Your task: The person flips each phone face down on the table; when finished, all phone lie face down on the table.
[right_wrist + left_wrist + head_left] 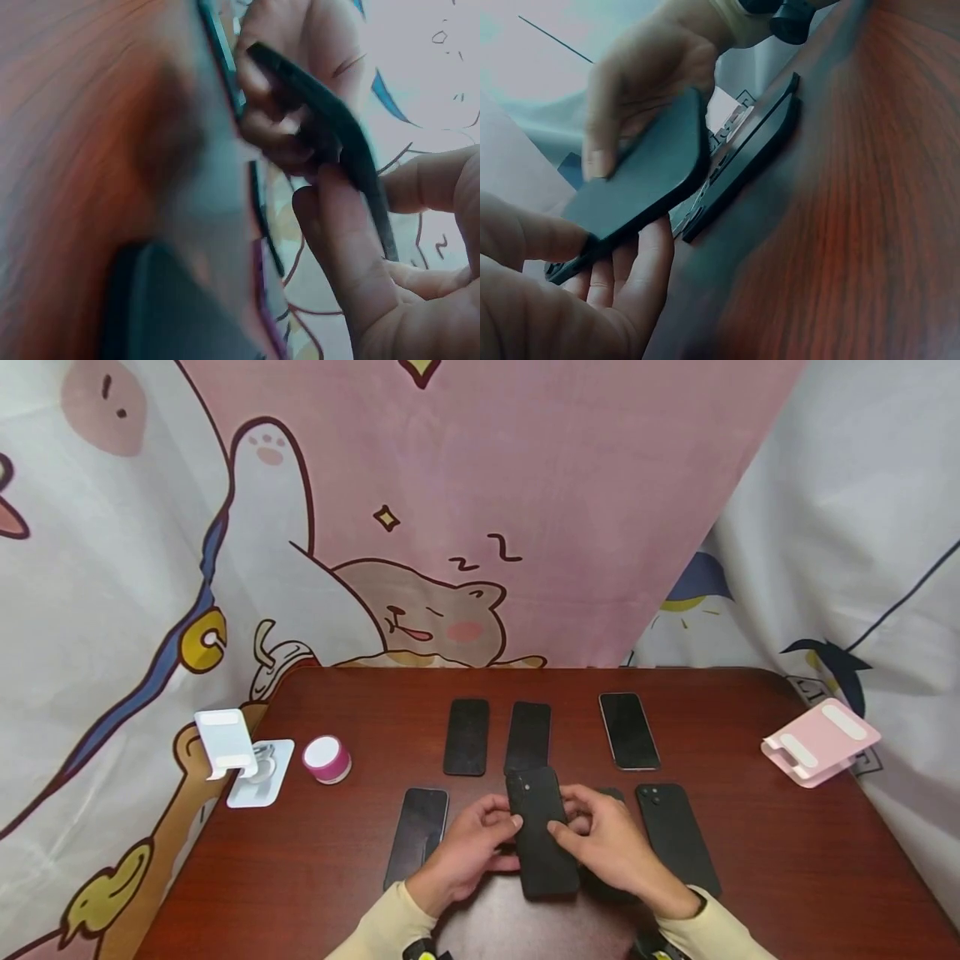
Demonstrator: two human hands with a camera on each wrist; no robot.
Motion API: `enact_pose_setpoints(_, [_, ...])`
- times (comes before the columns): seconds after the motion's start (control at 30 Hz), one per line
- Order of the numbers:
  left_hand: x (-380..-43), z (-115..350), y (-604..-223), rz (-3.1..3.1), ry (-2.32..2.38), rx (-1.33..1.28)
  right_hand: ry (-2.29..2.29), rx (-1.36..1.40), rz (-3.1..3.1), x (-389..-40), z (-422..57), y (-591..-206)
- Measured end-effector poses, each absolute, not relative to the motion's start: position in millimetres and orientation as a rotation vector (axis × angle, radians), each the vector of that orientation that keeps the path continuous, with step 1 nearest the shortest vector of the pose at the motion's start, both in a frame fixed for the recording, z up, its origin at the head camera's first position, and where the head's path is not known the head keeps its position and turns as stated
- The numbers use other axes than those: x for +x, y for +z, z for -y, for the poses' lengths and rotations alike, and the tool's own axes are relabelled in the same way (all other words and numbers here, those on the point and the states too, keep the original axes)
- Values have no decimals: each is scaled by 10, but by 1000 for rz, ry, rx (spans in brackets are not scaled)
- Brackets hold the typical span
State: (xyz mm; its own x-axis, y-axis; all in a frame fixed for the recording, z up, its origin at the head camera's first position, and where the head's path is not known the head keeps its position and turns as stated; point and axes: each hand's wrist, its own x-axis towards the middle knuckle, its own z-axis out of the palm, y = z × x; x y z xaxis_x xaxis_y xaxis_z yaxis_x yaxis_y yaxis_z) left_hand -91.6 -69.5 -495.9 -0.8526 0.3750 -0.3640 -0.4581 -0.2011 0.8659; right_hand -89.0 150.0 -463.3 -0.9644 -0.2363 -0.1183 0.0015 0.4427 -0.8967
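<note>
Both hands hold a black phone (543, 852) above the table's near middle, its back with the camera corner facing up. My left hand (474, 847) grips its left edge, thumb on the back and fingers underneath. On the opposite edge, my right hand (611, 843) pinches it with the thumb on the back. In the left wrist view the phone (645, 180) is tilted between the two hands; the right wrist view shows it nearly edge-on. Another dark phone (615, 893) lies beneath my right hand, mostly hidden by it.
Dark phones lie screen-up at the back (467, 737) and near left (415, 835); a phone lies back-up (678, 835) at near right. A pink-and-white jar (327, 762) and white stand (253, 787) are left, a pink stand (821, 739) right. Patterned cloth (585, 510) hangs behind.
</note>
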Motion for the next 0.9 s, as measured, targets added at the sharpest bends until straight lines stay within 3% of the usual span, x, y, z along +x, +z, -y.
enact_pose_setpoints(0.33, [-888,741,-4980,-1687,1984,-97,-1445,-115,-2461,-878,-1568,-4828])
enact_pose_setpoints(0.9, [-879,770,-4925,-1932,1858,-1,-1289,-233,-2610,-901,-1587,-4895])
